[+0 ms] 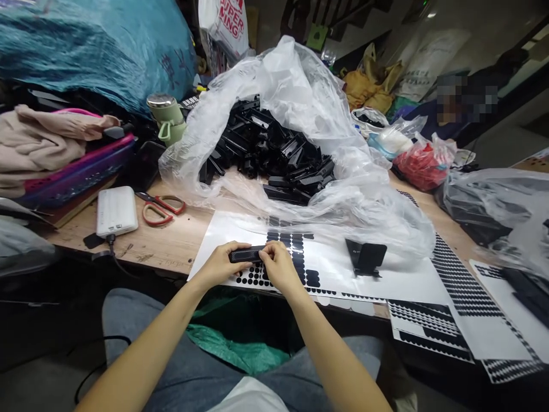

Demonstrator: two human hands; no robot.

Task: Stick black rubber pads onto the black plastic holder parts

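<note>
The light brown wooden table [191, 233] runs under both my hands and away on either side. Well ahead of my left hand and off to its left bulges a huge blue plastic sack [98, 51]. Straight ahead of my hands a big, crumpled, see-through plastic bag [300, 80] lies open, its mouth showing a heap of black plastic parts [278, 146]. Beneath my hands, reaching past my right one, is a white sheet [334, 274] bearing rows of black cut shapes. Far to the left of my left hand, a purple and pink plastic basket [86, 169] carries a beige cloth [43, 137]. My left hand [223, 260] is curled nearly closed, fingers and thumb gripping the left end of the piece I hold; my right hand [278, 266] is pinched closed on its right end. A pale green flask with a silver lid [169, 117] stands ahead and left of my left hand; nearer, on that side, lie a white power bank [116, 210] and red-handled scissors [160, 201]. Right of my right hand a small black folding stand [369, 257] sits upright on the sheet. The oblong black plastic piece [246, 254] lies sideways between my two hands, just above round black dots [250, 281].
</note>
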